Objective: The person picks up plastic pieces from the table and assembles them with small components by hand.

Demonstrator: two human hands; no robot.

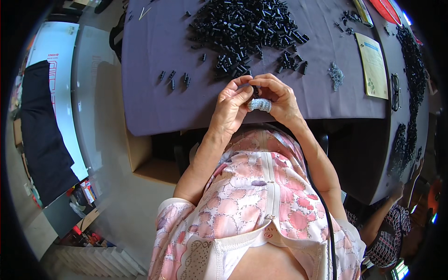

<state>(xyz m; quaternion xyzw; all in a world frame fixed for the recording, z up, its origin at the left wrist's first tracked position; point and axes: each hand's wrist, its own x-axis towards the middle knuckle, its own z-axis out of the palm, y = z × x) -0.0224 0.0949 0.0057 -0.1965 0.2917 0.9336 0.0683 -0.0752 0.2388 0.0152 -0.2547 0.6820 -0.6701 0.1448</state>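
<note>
My left hand (229,103) and my right hand (283,97) meet at the table's near edge, fingertips pinched close together. Between them is a small black cylindrical part (255,92), mostly covered by the fingers. A finger of my right hand wears a grey knitted-looking sleeve (260,105). Just beyond my hands spreads a big heap of small black cylindrical parts (242,35). To the left, several similar black pieces (173,80) lie apart from the heap. A small pile of tiny silvery metal pieces (336,76) lies to the right.
A dark purple-grey cloth covers the table (154,109). At right are a yellowish booklet (372,65), eyeglasses (395,92) and more black parts (413,74) on an adjoining surface. Another person's patterned sleeve (387,238) shows at lower right. An open cardboard box (156,170) stands below the table's edge.
</note>
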